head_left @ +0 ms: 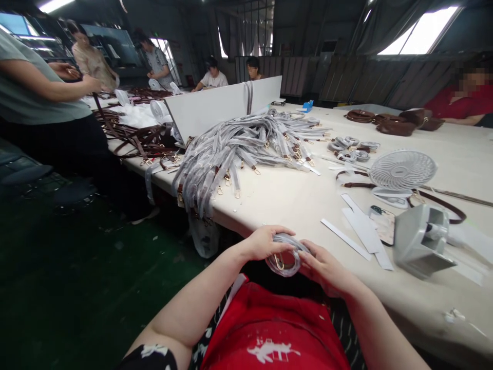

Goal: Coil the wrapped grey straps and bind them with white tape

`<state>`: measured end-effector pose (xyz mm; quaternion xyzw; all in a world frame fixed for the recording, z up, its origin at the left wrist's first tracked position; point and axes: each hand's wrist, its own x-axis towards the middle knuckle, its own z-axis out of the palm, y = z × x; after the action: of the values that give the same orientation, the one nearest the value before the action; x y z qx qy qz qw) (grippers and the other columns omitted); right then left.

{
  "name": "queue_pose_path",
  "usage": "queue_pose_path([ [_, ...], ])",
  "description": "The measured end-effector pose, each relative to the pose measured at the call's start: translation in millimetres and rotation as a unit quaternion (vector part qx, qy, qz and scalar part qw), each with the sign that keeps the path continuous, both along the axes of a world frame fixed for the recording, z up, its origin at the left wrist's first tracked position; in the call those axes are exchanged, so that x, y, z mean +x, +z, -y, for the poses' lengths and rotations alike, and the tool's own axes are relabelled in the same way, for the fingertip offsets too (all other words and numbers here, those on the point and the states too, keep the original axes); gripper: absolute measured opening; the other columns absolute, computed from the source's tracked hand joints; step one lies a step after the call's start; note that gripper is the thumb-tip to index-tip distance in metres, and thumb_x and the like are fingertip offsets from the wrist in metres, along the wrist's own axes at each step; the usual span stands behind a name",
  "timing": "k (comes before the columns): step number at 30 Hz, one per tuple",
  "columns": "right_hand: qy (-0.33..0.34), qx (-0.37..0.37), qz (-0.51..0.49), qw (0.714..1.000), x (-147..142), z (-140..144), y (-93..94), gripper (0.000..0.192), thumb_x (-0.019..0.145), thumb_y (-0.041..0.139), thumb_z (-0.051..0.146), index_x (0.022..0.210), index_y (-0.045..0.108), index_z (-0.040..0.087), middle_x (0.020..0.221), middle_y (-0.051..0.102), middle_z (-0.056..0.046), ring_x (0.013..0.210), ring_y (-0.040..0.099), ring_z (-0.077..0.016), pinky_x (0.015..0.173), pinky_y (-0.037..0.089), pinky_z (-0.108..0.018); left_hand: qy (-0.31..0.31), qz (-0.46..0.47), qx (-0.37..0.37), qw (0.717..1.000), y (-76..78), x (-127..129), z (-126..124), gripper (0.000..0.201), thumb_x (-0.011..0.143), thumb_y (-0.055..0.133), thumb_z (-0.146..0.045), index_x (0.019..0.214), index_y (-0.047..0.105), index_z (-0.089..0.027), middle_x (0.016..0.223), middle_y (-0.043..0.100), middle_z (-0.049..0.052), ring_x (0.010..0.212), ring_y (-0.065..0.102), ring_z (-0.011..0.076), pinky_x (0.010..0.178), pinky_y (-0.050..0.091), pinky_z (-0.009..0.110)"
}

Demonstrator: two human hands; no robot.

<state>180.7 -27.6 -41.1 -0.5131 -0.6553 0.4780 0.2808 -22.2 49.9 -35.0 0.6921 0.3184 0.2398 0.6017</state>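
Note:
A coiled bag strap (pixel 285 268) in clear plastic wrap, with a gold clasp inside the ring, is held at the table's front edge. My left hand (pixel 269 241) grips the coil from its left side, fingers over the top. On its right side my right hand (pixel 321 264) closes around the same coil, thumb against it. Beyond my hands lies a large heap of wrapped straps (pixel 239 139) with gold clasps, some hanging over the edge. Several finished-looking coils (pixel 352 149) rest farther right.
A tape dispenser (pixel 421 246), a phone (pixel 383 223), white strips (pixel 360 228), a small fan (pixel 403 169) and a loose brown strap (pixel 447 205) lie right. Brown bags (pixel 396 123) sit farther back. A white divider (pixel 227 105) stands behind the heap. Co-workers surround the tables; one person (pixel 46 87) stands left.

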Motion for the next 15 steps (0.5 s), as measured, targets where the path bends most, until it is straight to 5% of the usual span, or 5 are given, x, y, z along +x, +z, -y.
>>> queue_pose_path([
  [4,-0.047,-0.006,-0.059,0.997,-12.7,1.2,-12.5,0.053,0.086,0.061,0.059,0.119,0.054,0.018,0.088,0.065,-0.006,0.06,0.056,-0.0171,0.049,0.048,-0.028,0.167,0.097,-0.08,0.978,-6.8,11.3,3.3,0.046,0.07,0.078,-0.044,0.104,0.07,-0.015,0.079,0.071,0.004,0.066,0.064,0.0156,0.064,0.05,0.026],
  [9,-0.098,-0.013,-0.114,0.988,-25.4,-5.4,-35.4,0.045,0.093,0.046,0.064,0.108,0.051,0.021,0.061,0.049,0.003,0.049,0.048,-0.0155,0.047,0.048,-0.029,0.34,0.143,-0.093,0.925,-34.4,36.9,24.9,0.056,0.081,0.062,-0.061,0.112,0.061,-0.015,0.096,0.07,0.009,0.08,0.067,0.0191,0.069,0.053,0.028],
  [12,-0.056,-0.056,-0.108,0.991,-9.1,-7.1,-33.2,0.046,0.093,0.047,0.063,0.106,0.054,0.02,0.06,0.047,0.004,0.048,0.047,-0.014,0.043,0.047,-0.026,0.319,0.098,-0.076,0.939,-49.6,34.2,33.5,0.051,0.086,0.053,-0.062,0.103,0.064,-0.015,0.092,0.071,0.008,0.083,0.066,0.02,0.076,0.052,0.03],
  [15,0.046,-0.119,-0.063,0.99,13.6,-4.5,-19.8,0.044,0.093,0.052,0.058,0.113,0.059,0.019,0.074,0.059,0.0,0.056,0.052,-0.0138,0.045,0.047,-0.023,0.225,0.057,-0.066,0.971,-54.3,20.9,36.7,0.041,0.08,0.067,-0.056,0.089,0.071,-0.016,0.076,0.07,0.004,0.076,0.064,0.0203,0.076,0.051,0.03],
])
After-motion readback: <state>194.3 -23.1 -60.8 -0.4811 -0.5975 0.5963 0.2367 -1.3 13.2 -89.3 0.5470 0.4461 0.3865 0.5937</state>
